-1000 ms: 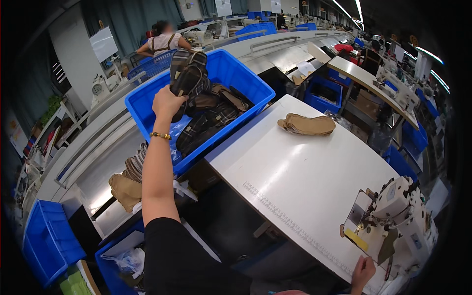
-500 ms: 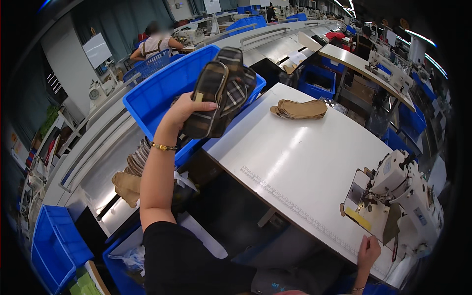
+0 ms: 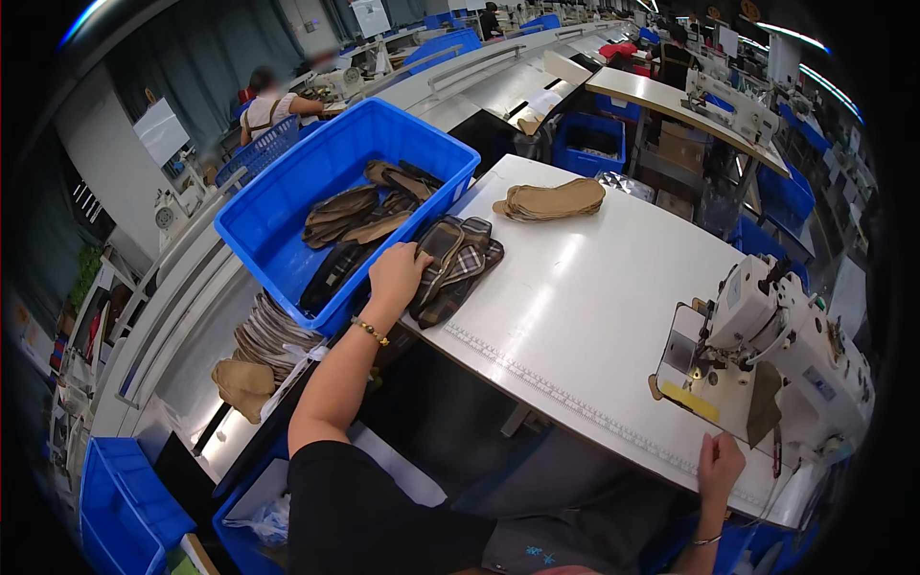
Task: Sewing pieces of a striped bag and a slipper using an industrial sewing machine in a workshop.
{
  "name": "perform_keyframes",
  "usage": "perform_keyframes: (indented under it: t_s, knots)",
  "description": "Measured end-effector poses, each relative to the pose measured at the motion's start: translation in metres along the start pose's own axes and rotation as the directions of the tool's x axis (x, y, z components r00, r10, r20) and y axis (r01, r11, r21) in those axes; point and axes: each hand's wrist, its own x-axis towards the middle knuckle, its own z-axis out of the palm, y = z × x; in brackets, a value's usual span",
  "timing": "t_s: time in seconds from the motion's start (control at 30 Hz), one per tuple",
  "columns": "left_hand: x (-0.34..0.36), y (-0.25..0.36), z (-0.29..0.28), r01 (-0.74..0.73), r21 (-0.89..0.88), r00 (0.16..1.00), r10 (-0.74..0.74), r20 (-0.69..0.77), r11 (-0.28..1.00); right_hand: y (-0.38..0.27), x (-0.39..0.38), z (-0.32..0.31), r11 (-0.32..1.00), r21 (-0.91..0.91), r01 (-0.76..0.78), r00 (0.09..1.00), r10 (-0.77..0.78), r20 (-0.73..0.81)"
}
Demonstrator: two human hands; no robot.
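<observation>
My left hand grips the near-left edge of a bundle of brown and black plaid fabric shoe pieces. The bundle rests on the far-left corner of the white table, right beside the blue bin. More dark shoe pieces lie inside that bin. At the table's front edge, my right hand is curled closed; whatever it may hold is hidden. Near it stands a white sewing machine, with a dark olive fabric piece hanging by its bed.
A stack of tan sole-shaped pieces lies on the table's far side. Left of the table is a row of stacked grey-brown pieces with a tan piece. A second blue bin stands lower left. A co-worker sits beyond.
My left hand has lowered the plaid shoe pieces from above the blue bin to the table corner, uncovering the bin's contents. The right hand stays by the table's front edge. The view has shifted slightly.
</observation>
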Motion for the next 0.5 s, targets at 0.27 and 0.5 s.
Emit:
perform_keyframes:
  t_s: [0.27,0.5]
  knots:
    - [-0.002,0.036,-0.035,-0.115,-0.57,0.956,-0.065,-0.286,0.813,-0.004,0.0,-0.003,1.0,0.028,-0.007,1.0,0.007,-0.009]
    - [-0.082,0.14,-0.045,0.24,-0.948,0.96,0.199,0.199,-0.209,-0.097,0.017,0.007,0.841,0.541,0.022,1.0,-0.022,-0.006]
